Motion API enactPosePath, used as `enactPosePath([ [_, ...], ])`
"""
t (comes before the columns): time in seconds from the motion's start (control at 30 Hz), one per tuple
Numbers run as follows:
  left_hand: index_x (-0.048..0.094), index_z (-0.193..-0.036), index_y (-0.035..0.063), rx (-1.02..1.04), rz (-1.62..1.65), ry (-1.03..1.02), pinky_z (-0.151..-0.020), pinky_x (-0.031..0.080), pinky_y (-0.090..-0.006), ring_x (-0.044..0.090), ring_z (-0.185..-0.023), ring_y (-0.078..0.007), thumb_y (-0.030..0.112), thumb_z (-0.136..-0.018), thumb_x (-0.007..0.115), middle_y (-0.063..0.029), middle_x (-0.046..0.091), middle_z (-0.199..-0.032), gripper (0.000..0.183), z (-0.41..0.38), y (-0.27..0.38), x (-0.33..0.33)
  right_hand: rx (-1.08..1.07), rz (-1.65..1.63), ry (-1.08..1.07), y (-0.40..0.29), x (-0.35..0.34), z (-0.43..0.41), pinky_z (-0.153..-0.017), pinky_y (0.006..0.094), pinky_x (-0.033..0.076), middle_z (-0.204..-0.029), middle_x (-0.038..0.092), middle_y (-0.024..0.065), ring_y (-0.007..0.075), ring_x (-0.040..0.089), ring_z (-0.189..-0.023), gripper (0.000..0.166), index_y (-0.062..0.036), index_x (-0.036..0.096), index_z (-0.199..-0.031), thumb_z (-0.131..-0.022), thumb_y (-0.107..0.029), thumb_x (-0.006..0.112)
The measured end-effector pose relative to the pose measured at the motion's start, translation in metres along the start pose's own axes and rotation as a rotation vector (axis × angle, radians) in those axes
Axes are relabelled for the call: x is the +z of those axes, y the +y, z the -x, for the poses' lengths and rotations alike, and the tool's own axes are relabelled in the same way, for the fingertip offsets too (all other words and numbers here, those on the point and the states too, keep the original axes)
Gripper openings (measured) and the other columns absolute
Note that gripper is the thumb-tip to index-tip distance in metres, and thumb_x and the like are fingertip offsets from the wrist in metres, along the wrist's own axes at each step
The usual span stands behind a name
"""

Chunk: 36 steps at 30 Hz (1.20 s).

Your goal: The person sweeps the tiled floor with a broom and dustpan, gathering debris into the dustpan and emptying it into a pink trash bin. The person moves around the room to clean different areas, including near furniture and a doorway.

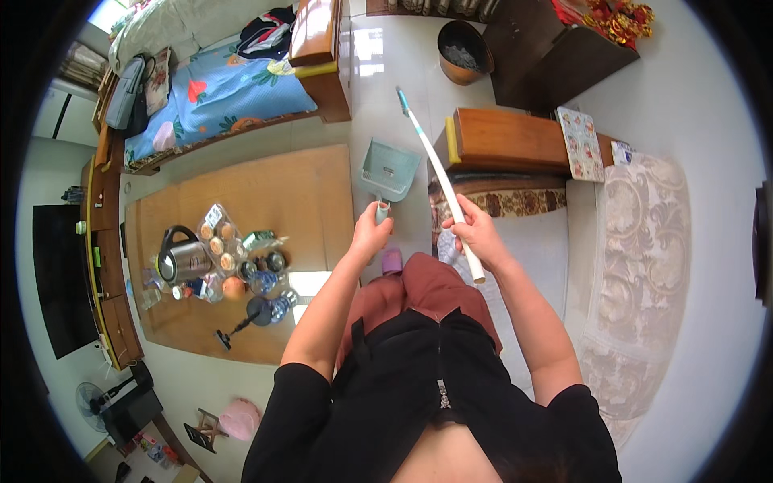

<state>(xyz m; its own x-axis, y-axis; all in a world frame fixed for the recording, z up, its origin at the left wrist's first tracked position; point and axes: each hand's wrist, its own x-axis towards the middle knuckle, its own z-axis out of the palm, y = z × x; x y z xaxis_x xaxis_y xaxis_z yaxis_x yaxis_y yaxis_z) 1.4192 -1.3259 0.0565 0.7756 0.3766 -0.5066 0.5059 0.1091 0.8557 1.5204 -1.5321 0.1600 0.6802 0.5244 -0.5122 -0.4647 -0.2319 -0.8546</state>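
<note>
My left hand [372, 229] grips the upper end of the handle of a pale green plastic dustpan [389, 169]. The pan hangs over or rests on the tiled floor just past that hand; I cannot tell which. In my right hand [477, 234] is a broom [439, 170] with a long white stick. Its stick slants away from me, and the blue-green head [402, 100] is at the far end, seen narrow. The broom head lies apart from the dustpan, farther out. No sweepings can be made out in the pan.
At left stands a wooden table [302, 187] with an electric kettle [186, 256], jars and bottles. A wooden bench with a blue cover [223, 90] is beyond it. A dark bin [464, 54] stands on the floor near a dark cabinet [543, 60]. A wooden-armed sofa [513, 139] is at right.
</note>
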Motion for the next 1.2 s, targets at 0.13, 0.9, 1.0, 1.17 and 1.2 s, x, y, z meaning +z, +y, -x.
enactPosePath([
  [0.13,0.049,-0.106,0.0066,-0.023,0.072,0.050,-0.037,0.035,-0.0277,0.045,-0.042,-0.0111,0.004,-0.082,0.053,-0.0058,0.055,-0.066,0.024,-0.051,0.033,-0.021,0.321,-0.212,0.029,-0.041,-0.007,-0.075,-0.037,0.0247,0.040,-0.076,0.056,0.0047,0.0062,0.047,-0.048,0.013,-0.0063,0.049,-0.100,-0.087,-0.004,0.049],
  [0.9,0.049,-0.105,0.0084,-0.380,0.249,0.223,-0.036,0.034,-0.0282,0.043,-0.039,-0.0109,0.003,-0.080,0.052,-0.0057,0.054,-0.062,0.026,-0.298,0.131,-0.038,0.291,0.938,-0.183,-0.117,-0.050,-0.564,-0.077,0.0452,0.053,-0.093,0.065,0.0281,0.0382,0.066,-0.087,0.046,0.0009,0.050,-0.128,-0.084,-0.011,0.045],
  [1.0,0.048,-0.105,0.0087,-0.411,0.245,0.228,-0.036,0.034,-0.0285,0.044,-0.039,-0.0107,0.002,-0.080,0.052,-0.0059,0.055,-0.062,0.026,-0.298,0.129,-0.030,0.106,1.172,-0.312,-0.087,-0.085,-0.485,-0.064,0.0400,0.053,-0.080,0.063,0.0206,0.0279,0.065,-0.071,0.043,-0.0003,0.048,-0.129,-0.088,-0.013,0.043],
  [1.17,0.048,-0.104,0.0096,-0.399,0.207,0.232,-0.036,0.034,-0.0276,0.043,-0.040,-0.0104,0.002,-0.080,0.052,-0.0051,0.054,-0.062,0.025,-0.298,0.127,-0.031,0.630,0.534,-0.378,-0.219,-0.131,-0.360,-0.043,0.0236,0.039,-0.064,0.047,-0.0015,0.0072,0.044,-0.047,0.054,-0.0110,0.036,-0.146,-0.093,-0.014,0.048],
  [1.2,0.048,-0.104,0.0104,-0.402,0.193,0.217,-0.036,0.034,-0.0270,0.042,-0.040,-0.0103,0.002,-0.081,0.051,-0.0043,0.052,-0.062,0.024,-0.296,0.127,-0.032,0.653,0.537,-0.326,-0.233,-0.137,-0.339,-0.043,0.0235,0.040,-0.063,0.046,-0.0019,0.0068,0.044,-0.047,0.053,-0.0101,0.037,-0.145,-0.093,-0.014,0.048],
])
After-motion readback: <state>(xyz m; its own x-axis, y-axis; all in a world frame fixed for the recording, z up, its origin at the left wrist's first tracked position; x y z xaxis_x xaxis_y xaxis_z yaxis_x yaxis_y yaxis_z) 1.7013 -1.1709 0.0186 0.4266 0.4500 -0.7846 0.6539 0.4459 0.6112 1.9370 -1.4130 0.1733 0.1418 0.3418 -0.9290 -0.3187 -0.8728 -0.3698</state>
